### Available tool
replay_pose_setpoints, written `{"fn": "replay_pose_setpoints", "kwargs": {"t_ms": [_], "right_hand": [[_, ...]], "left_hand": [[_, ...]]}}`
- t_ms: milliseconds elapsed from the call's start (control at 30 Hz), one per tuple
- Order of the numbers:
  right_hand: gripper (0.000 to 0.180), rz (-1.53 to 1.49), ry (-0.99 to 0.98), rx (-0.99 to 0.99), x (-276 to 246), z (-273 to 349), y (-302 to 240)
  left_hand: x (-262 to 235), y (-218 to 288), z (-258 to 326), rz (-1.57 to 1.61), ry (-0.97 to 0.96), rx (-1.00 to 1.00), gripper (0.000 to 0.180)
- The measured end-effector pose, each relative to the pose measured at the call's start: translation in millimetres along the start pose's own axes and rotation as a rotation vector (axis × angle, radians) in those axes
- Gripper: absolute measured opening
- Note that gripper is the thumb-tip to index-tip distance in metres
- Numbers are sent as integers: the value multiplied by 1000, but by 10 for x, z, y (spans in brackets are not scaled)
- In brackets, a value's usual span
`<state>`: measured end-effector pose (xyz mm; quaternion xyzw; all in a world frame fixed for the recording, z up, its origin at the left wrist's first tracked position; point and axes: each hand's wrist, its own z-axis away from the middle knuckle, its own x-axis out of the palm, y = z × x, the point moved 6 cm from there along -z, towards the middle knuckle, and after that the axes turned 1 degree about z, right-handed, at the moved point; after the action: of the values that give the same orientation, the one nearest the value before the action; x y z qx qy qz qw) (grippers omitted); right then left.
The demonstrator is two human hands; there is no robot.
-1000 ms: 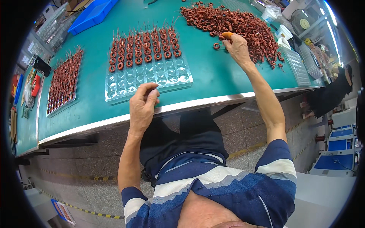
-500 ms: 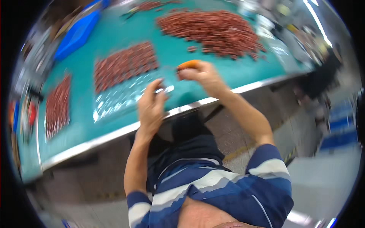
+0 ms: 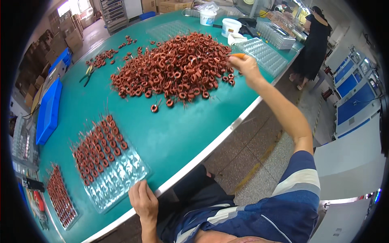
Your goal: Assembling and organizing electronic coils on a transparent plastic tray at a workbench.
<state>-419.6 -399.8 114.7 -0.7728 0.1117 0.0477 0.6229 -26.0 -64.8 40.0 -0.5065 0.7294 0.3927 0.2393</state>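
floor [image 3: 243, 141] tiled, speckled | window [image 3: 75, 7] bright | rack [image 3: 113, 16] tall | table [image 3: 162, 131] green-topped

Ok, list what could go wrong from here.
The left hand is right by the near edge of the partly filled clear plastic tray; a bump might unseat the seated ring coils.

The right hand is at the right side of the heap of wire-wound ring coils; disturbing it could send some sliding.

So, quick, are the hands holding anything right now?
Left hand: curled by the part-filled tray; can't tell if it's gripping anything.
Right hand: at the right edge of the coil pile; can't tell if it's holding one.
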Motion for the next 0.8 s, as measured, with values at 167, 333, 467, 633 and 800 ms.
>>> {"fn": "replay_pose_setpoints", "kwargs": {"t_ms": [167, 333, 467, 633, 800], "right_hand": [[24, 1, 216, -158, -915, -1733, 31], [56, 337, 606, 11, -1608, -2878, -321], [46, 556, 501, -285, -1058, -2600, -176], [32, 318, 109, -276, -214, -1796, 364], [27, 123, -59, -245, 336, -828, -1]], "left_hand": [[35, 2, -51, -42, -33, -36, 14], [77, -23, -25, -69, -57, -71, 13], [22, 96, -81, -150, -67, -111, 13], [116, 8, -39, -113, -51, -67, 14], [80, 43, -154, -107, -64, -76, 18]]}}
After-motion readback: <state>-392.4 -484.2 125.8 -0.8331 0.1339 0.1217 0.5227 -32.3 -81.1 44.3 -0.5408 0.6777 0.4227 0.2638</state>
